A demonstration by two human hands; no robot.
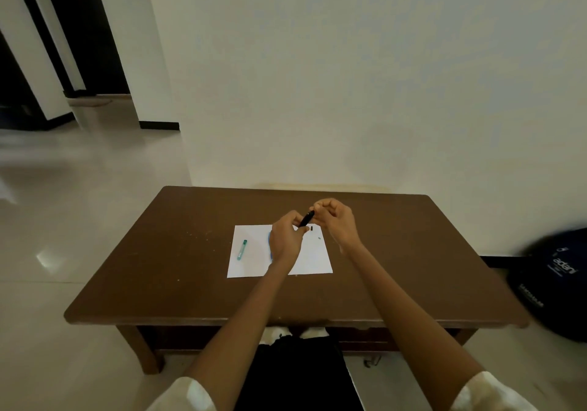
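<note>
Over table (pixel 190 252), black pen (pixel 306 219) diagonal: near-left, far-right.

A brown table (pixel 158 267) stands against a plain pale wall (pixel 349 77). Glossy pale floor (pixel 79 204) spreads at nine o'clock; a dark doorway (pixel 95 45) opens at eleven; a dark bag (pixel 556 283) lies at three.

The left hand (pixel 285 241) hides most of a blue object (pixel 269 244).
</note>
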